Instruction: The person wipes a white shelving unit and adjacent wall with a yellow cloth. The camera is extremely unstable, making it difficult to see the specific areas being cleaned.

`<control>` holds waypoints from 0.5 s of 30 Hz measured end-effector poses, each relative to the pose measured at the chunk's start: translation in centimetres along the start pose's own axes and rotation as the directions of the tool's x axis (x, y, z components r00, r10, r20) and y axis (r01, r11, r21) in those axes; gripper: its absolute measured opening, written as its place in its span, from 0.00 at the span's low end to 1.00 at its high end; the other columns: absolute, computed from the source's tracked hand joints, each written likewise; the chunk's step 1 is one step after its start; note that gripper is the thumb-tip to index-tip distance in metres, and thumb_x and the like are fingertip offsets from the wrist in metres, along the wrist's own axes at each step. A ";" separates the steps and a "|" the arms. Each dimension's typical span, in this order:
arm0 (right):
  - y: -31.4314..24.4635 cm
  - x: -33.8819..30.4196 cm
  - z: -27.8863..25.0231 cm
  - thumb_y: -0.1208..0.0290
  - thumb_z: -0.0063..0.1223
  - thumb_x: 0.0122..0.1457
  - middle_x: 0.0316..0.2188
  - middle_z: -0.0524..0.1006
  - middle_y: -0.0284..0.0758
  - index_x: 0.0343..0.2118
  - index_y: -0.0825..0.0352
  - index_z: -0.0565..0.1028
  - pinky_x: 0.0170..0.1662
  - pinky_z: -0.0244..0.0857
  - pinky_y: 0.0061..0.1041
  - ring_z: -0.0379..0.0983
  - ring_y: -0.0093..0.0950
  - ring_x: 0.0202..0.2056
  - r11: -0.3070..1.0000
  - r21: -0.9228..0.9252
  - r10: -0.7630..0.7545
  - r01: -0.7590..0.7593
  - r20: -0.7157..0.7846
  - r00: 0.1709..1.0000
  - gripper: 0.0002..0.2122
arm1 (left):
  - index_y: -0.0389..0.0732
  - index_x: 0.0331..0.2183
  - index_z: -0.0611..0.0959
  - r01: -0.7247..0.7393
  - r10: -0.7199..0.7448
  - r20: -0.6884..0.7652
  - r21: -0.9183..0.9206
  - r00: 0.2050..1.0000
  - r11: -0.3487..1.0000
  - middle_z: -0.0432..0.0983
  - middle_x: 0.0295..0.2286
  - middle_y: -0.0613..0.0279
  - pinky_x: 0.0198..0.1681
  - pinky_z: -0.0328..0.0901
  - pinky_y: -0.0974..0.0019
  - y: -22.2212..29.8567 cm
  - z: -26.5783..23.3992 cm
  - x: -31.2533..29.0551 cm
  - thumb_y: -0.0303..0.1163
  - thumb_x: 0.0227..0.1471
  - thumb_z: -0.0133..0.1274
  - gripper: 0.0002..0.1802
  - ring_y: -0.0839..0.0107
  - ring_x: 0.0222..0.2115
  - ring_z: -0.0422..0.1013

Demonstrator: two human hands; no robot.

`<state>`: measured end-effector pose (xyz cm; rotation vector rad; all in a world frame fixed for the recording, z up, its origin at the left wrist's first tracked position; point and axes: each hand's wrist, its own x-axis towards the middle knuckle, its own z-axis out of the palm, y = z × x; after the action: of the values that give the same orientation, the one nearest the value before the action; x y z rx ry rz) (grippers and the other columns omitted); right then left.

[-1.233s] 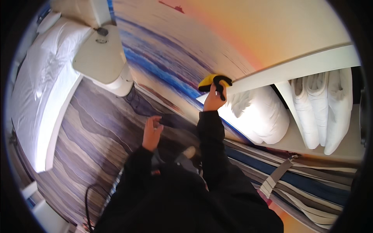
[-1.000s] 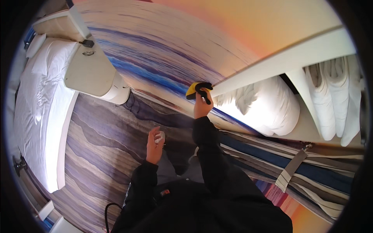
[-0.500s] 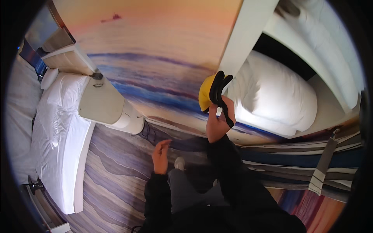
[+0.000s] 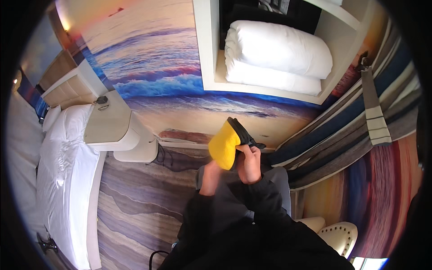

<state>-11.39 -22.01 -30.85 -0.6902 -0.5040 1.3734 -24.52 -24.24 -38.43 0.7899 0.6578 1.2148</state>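
A soft, fuzzy yellow piece with a black edge and a black strap-like end [image 4: 224,146] is held up in front of my body; its exact kind I cannot make out. My right hand [image 4: 249,164] pinches its black edge between thumb and fingers. Against its lower left side is my left hand [image 4: 210,176], slightly blurred, its fingers hidden behind the yellow cloth. Whether the left hand grips it I cannot tell.
A recessed white shelf [image 4: 209,86] holds rolled white bedding [image 4: 279,54]. Striped curtains [image 4: 333,121] hang at the right, above a studded cream chair [image 4: 344,236]. Left stand a bedside table [image 4: 110,119] and a white bed [image 4: 67,180]. Cables [image 4: 164,155] lie by the wall.
My right hand has brought the yellow and black piece down from beside the shelf toward my body. The left hand, formerly apart, has come up against it. The view has shifted.
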 end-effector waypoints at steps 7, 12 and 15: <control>-4.1 -5.1 1.6 0.81 0.48 0.55 0.30 0.78 0.37 0.32 0.78 0.75 0.34 0.65 0.21 0.73 0.24 0.31 0.996 -0.025 0.093 -0.091 0.102 0.990 0.06 | 0.38 0.59 0.66 -0.138 0.159 0.020 -0.398 0.987 0.907 0.64 0.57 0.59 0.61 0.50 0.62 1.6 4.4 -3.2 0.56 0.59 0.34 0.37 0.67 0.57 0.60; -2.0 -4.2 -1.6 0.80 0.48 0.56 0.25 0.75 0.33 0.30 0.78 0.74 0.25 0.61 0.20 0.69 0.22 0.25 0.987 -0.092 0.140 -0.133 0.068 0.988 0.05 | 0.39 0.58 0.66 -0.070 0.051 -0.069 -0.310 0.996 0.948 0.67 0.55 0.59 0.59 0.56 0.63 4.2 5.4 -3.3 0.50 0.64 0.35 0.30 0.67 0.55 0.63; -1.2 -3.4 -3.5 0.76 0.48 0.59 0.32 0.76 0.36 0.45 0.74 0.71 0.40 0.71 0.27 0.74 0.27 0.36 0.968 -0.062 0.248 -0.243 0.083 0.965 0.12 | 0.38 0.59 0.64 -0.121 0.107 -0.077 -0.199 0.991 0.972 0.65 0.56 0.59 0.59 0.56 0.62 5.1 5.6 -2.6 0.51 0.66 0.33 0.31 0.66 0.56 0.63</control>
<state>-8.64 -25.96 -32.22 -0.7541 -0.5403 1.6346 -23.52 -26.94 -30.98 0.6247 0.5366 1.3941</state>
